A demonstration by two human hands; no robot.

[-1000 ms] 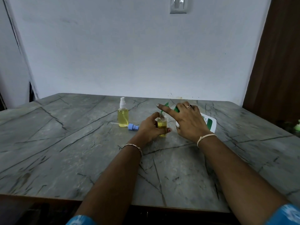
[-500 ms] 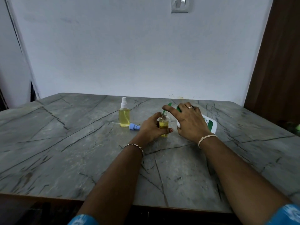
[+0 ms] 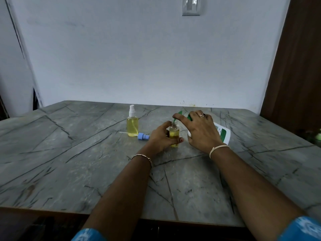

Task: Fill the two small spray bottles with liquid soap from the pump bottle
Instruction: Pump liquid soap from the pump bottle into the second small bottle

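The left hand (image 3: 160,137) is wrapped around the small open bottle (image 3: 174,134), thumb on the near side, pinning it upright on the counter (image 3: 86,162). The right hand (image 3: 199,129) is draped over the top of the pump bottle (image 3: 224,134), thumb tucked against its side and index finger stretched along the green nozzle (image 3: 179,112), whose tip sits right at the little bottle's mouth.

That little bottle looks light and tippy, with a narrow base and more than half full of yellow soap, so it probably needs a grip around the middle of the body like this. It'd likely get slick fast if any soap dribbles down it. The pump bottle looks like the heavy one, leaning in, best steadied at the shoulder.

Off to the left, the capped spray bottle (image 3: 132,125) stands full, and the blue sprayer top (image 3: 143,136) lies just beside its base.
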